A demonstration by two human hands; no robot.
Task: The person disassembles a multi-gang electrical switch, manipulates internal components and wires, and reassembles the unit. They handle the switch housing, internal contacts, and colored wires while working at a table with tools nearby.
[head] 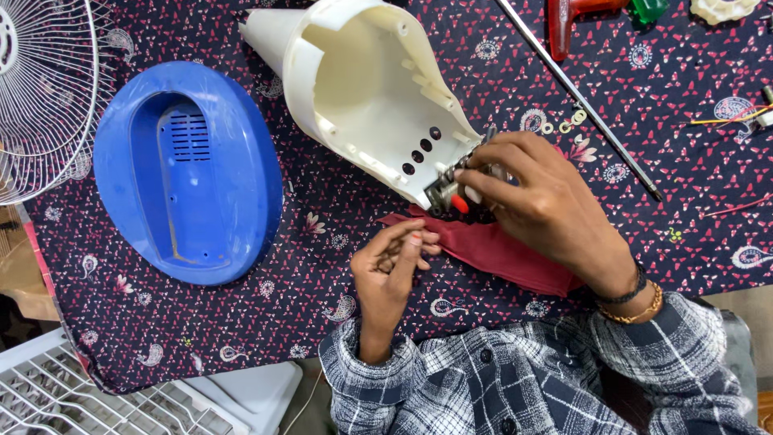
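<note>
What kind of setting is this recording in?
Probably a small appliance repair bench, likely for fans: a wire fan guard, a blue plastic base and an opened cream housing lie on a patterned cloth, with a screwdriver nearby.

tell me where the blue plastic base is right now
In the head view the blue plastic base lies on the patterned cloth at the left, between the wire fan guard and the cream housing.

Blue oval fan base cover upside down on patterned bench cloth; wire fan guard far left; metal rod upper right
</note>
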